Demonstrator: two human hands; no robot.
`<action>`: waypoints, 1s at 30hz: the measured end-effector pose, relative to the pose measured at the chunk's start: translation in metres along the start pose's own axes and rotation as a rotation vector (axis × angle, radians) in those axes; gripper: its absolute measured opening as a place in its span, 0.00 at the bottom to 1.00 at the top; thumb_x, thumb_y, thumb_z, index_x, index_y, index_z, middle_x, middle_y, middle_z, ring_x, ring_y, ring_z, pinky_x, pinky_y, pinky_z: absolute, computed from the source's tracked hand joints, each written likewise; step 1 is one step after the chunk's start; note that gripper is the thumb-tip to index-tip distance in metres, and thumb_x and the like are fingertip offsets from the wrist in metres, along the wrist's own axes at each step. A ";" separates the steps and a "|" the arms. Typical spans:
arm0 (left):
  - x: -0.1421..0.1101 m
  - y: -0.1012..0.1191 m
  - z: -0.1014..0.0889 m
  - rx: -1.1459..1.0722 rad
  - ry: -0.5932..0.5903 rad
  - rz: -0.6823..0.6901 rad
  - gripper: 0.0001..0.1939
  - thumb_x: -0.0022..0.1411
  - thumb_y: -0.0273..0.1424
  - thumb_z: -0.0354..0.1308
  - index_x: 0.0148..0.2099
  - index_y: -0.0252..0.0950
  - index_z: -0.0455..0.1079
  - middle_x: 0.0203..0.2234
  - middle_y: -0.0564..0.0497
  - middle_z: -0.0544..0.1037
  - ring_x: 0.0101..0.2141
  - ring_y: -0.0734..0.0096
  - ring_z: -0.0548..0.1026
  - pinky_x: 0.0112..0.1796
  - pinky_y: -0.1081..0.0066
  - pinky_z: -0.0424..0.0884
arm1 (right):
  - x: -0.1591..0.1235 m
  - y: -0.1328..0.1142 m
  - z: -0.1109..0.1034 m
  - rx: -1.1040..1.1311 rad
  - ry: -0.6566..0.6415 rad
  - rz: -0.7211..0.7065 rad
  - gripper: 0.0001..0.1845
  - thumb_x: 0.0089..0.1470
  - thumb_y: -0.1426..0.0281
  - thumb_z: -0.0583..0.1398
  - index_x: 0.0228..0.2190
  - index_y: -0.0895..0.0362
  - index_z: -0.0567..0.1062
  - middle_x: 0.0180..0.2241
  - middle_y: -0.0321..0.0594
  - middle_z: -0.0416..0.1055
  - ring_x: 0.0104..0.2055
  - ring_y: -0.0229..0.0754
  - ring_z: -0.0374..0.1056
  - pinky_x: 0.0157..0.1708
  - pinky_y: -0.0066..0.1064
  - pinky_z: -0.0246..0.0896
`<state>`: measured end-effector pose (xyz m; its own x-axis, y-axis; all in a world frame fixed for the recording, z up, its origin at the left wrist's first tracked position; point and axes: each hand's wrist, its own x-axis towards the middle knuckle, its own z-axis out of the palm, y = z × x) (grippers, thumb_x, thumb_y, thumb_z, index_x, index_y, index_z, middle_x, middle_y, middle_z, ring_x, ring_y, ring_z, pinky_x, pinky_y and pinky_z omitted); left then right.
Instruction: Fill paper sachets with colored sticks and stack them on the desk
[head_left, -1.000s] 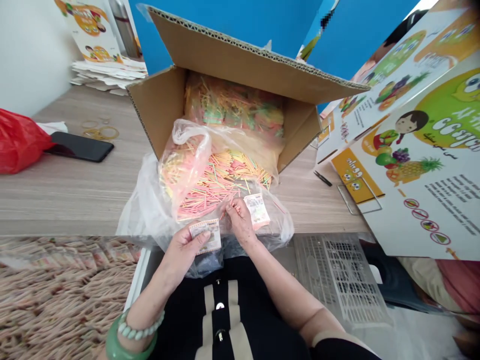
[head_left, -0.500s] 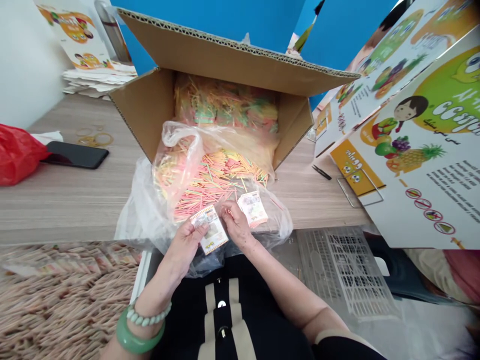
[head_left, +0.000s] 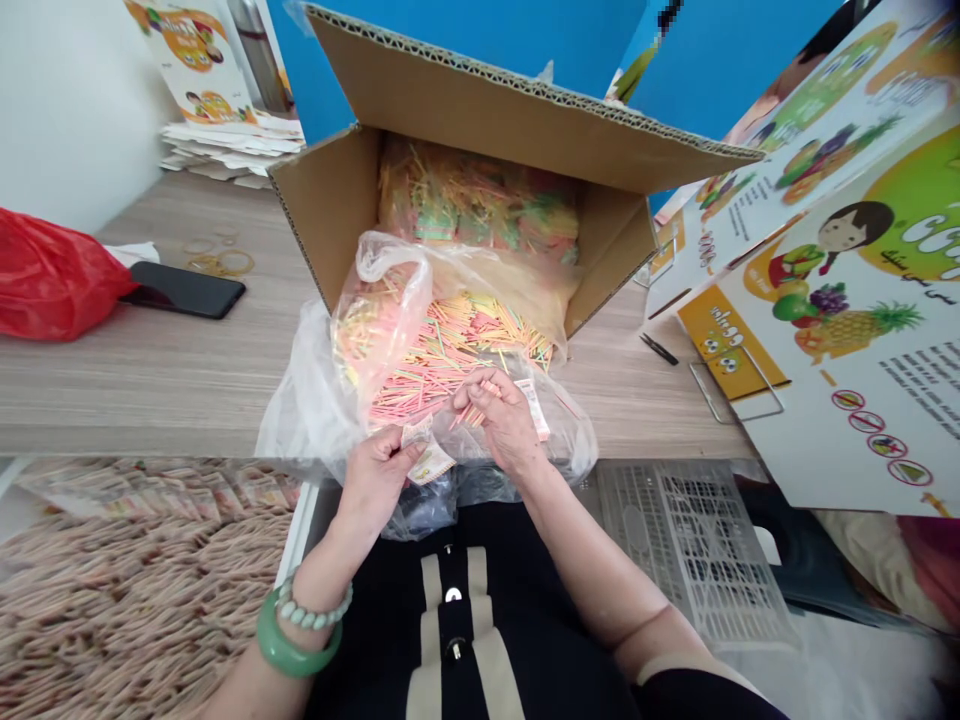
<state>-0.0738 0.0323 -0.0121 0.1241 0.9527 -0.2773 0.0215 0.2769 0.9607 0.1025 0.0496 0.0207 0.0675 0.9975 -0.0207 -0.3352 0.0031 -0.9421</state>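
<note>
At the near edge of the tabletop (head_left: 150, 400), the left hand (head_left: 375, 478) has its grip closed on a packet (head_left: 431, 465), thumb and fingers pinching its left end; the packet tilts down toward the lap. Just to the right, the right hand (head_left: 514, 428) has its grip closed around a bunch (head_left: 474, 408) of thin pink and pale sticks, their ends poking out toward the packet but apart from it. Beside the right hand lies what seems to be a second packet (head_left: 534, 408), mostly hidden by the hand.

Both hands are in front of a clear bag (head_left: 401, 330), which lies open and spills out of the mouth of a brown box (head_left: 480, 100). Loose sticks (head_left: 435, 365) in pink, yellow and green fill the bag, and more bagged sticks (head_left: 480, 205) sit deeper in the box, whose upper flap stands raised.

To the left on the tabletop, a phone (head_left: 187, 290) lies with one end against a red bag (head_left: 60, 280), with rubber bands (head_left: 229, 262) behind it. To the right of the box are snips (head_left: 658, 348), near the printed cartons (head_left: 847, 400). Below tabletop level, a crate (head_left: 720, 550) sits at the right. A green bangle (head_left: 296, 640) and a beaded bracelet (head_left: 315, 615) circle the left wrist.
</note>
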 end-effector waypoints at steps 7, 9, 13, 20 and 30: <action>-0.007 0.003 0.000 0.061 0.001 -0.108 0.15 0.48 0.41 0.69 0.26 0.35 0.71 0.14 0.58 0.67 0.15 0.78 0.61 0.16 0.77 0.55 | -0.007 -0.019 0.040 -0.037 -0.016 -0.036 0.11 0.60 0.59 0.57 0.34 0.51 0.62 0.28 0.33 0.73 0.37 0.42 0.74 0.43 0.38 0.68; -0.008 0.008 0.001 0.048 -0.016 -0.117 0.16 0.47 0.42 0.69 0.24 0.35 0.70 0.13 0.58 0.67 0.14 0.77 0.61 0.15 0.77 0.55 | -0.008 -0.016 0.050 -0.060 -0.033 -0.064 0.11 0.61 0.58 0.56 0.35 0.51 0.62 0.29 0.34 0.75 0.38 0.42 0.75 0.44 0.39 0.68; -0.010 0.017 0.002 -0.020 -0.028 -0.157 0.19 0.42 0.42 0.72 0.22 0.36 0.68 0.12 0.58 0.66 0.12 0.77 0.62 0.12 0.77 0.57 | -0.012 -0.005 0.058 -0.094 -0.065 -0.109 0.11 0.62 0.58 0.56 0.34 0.51 0.63 0.30 0.35 0.76 0.39 0.42 0.75 0.48 0.39 0.66; -0.011 0.019 -0.002 -0.144 -0.053 -0.195 0.21 0.40 0.43 0.74 0.22 0.35 0.68 0.12 0.58 0.66 0.12 0.77 0.63 0.12 0.76 0.61 | -0.018 -0.001 0.043 -0.180 -0.123 -0.014 0.12 0.62 0.58 0.56 0.33 0.51 0.62 0.36 0.37 0.79 0.41 0.42 0.74 0.50 0.39 0.64; -0.006 0.015 -0.002 -0.092 -0.121 -0.039 0.18 0.48 0.43 0.71 0.23 0.35 0.72 0.15 0.56 0.68 0.17 0.76 0.65 0.18 0.75 0.63 | -0.015 0.002 0.034 -0.297 -0.297 0.013 0.14 0.61 0.55 0.58 0.30 0.52 0.66 0.43 0.40 0.77 0.50 0.44 0.71 0.53 0.41 0.63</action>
<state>-0.0763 0.0314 0.0043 0.2438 0.9204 -0.3057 -0.0614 0.3292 0.9423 0.0686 0.0374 0.0306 -0.2232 0.9745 0.0227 -0.0457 0.0128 -0.9989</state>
